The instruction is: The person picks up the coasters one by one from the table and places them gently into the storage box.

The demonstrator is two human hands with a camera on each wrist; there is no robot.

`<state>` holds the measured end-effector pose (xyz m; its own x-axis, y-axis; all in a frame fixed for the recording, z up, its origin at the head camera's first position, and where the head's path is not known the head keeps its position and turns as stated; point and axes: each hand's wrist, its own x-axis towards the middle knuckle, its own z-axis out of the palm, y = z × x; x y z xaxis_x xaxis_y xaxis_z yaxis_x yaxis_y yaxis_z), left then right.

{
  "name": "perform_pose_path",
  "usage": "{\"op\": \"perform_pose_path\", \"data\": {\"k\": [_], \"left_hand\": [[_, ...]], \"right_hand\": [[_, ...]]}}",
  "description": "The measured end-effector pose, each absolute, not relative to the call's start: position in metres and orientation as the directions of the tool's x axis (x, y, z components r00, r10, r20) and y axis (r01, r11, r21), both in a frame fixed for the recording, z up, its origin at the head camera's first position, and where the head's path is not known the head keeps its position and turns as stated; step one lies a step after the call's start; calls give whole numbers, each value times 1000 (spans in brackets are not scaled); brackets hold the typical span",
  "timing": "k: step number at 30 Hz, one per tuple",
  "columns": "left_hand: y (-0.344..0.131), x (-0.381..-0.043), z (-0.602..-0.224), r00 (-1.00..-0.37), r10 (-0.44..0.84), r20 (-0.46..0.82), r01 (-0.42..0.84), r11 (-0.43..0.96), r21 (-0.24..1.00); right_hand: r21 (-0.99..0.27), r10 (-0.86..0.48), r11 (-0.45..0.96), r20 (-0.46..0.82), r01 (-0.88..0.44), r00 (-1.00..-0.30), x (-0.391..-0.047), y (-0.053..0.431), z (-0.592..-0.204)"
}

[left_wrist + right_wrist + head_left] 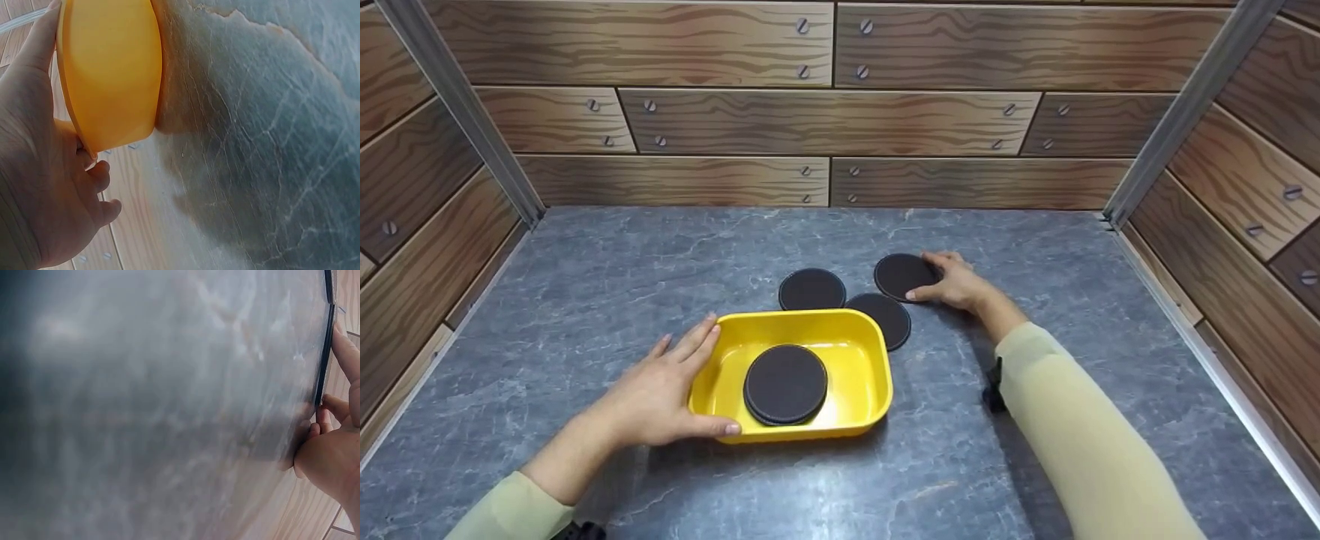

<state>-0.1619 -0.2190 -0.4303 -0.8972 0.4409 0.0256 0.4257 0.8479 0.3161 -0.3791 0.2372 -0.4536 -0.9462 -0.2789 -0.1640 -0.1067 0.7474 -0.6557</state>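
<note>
A yellow plastic tub [851,405] stands on the table, holding a small stack of round black coasters [785,384]. My left hand [660,394] grips its left end, thumb on the near rim and fingers at the far left corner. In the left wrist view the hand spans the end of the tub [112,73]. Beyond the tub, my right hand [956,283] pinches the right edge of a black coaster [904,277] between thumb and fingers. The right wrist view shows this coaster's thin dark edge [324,360] by the fingers.
Two more black coasters lie behind the tub, one at the left [812,289] and one at the right [891,321], both partly hidden by its rim. The grey marbled table [660,262] is enclosed by wood-patterned walls [735,120] with metal corner posts [465,112].
</note>
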Motion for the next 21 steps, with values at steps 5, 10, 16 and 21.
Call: {"op": "perform_pose_path", "data": {"k": [5, 10, 16, 21], "left_hand": [[-219, -161, -430, -895, 445, 29, 432, 848, 307], [-218, -161, -429, -893, 450, 31, 435, 843, 316], [-218, -161, -429, -890, 455, 37, 441, 837, 324], [-219, -161, -429, -896, 444, 20, 426, 846, 320]], "right_hand": [[-649, -276, 754, -165, -106, -947, -379, 237, -452], [-644, -259, 761, -189, -80, -947, -379, 236, -449], [-638, -239, 768, -206, -56, -949, -380, 236, -448], [-693, -225, 719, -161, -52, -961, -380, 235, -451]]}}
